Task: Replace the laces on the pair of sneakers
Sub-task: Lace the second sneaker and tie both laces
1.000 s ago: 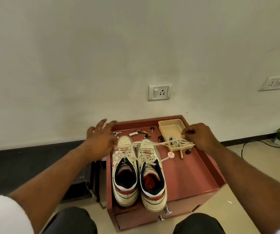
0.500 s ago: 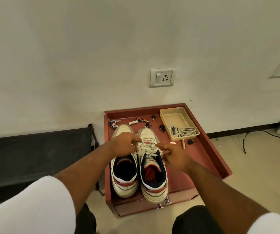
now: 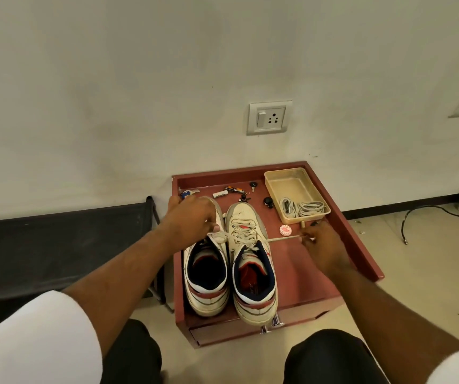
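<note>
- The worktop point(image 3: 300, 273) is a low reddish-brown cabinet top with a raised rim, smooth and matte, standing against a pale wall.
- Two sneakers sit side by side on it, toes toward the wall: the left sneaker point(image 3: 207, 275) and the right sneaker point(image 3: 253, 273), both scuffed cream leather with navy padded collars and red heel bands.
- A flat cream lace point(image 3: 281, 238) runs taut from the right sneaker's upper eyelets out to the right.
- The right hand point(image 3: 322, 245) pinches the lace's far end, fingers curled in a tight grip.
- The left hand point(image 3: 192, 217) lies over the left sneaker's toe, fingers curled down at a lace end between the two shoes; it seems to pinch it, though the contact is partly hidden.
- A shallow beige plastic tray point(image 3: 292, 184) at the far right corner holds coiled pale laces point(image 3: 305, 207).
- A round red-and-white disc point(image 3: 285, 230) lies just beside the tray.
</note>
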Demonstrator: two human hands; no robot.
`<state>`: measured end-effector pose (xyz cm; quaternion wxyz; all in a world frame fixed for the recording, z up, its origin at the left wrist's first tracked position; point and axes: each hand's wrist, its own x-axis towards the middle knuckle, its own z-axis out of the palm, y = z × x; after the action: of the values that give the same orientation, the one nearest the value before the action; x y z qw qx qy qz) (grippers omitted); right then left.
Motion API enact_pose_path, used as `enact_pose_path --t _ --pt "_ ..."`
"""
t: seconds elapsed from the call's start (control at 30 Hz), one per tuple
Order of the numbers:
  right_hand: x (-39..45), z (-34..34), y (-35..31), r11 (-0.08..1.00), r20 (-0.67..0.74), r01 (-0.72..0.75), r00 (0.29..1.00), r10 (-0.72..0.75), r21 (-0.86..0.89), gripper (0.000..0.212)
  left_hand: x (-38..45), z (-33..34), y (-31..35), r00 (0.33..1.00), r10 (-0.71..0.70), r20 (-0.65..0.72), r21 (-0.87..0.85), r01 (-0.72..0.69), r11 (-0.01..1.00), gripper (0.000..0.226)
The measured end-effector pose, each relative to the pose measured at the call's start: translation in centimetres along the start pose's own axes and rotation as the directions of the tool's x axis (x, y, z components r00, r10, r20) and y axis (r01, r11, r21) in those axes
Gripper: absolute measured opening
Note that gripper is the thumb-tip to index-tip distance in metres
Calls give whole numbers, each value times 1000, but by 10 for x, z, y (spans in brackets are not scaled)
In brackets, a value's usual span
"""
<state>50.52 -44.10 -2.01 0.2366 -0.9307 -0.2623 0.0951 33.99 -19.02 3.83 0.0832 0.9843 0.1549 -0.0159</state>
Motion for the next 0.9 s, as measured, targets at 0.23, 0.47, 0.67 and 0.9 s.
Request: enact_pose_path --t 0.23,0.47,0.67,0.9 --pt "-25 8 -43 917 206 -201 969 135 345 29 -13 5 43 983 -162 -84 -60 157 986 27" --pt "-27 19 -80 428 572 -626 777 264 652 30 -25 20 73 818 -495 294 -589 562 580 39" --pt "-18 16 -92 302 578 -639 769 273 708 16 -17 31 77 770 -612 182 -732 522 439 41" --pt "-16 23 -93 -91 494 -496 795 353 864 26 -16 32 80 729 -676 103 -780 481 400 26"
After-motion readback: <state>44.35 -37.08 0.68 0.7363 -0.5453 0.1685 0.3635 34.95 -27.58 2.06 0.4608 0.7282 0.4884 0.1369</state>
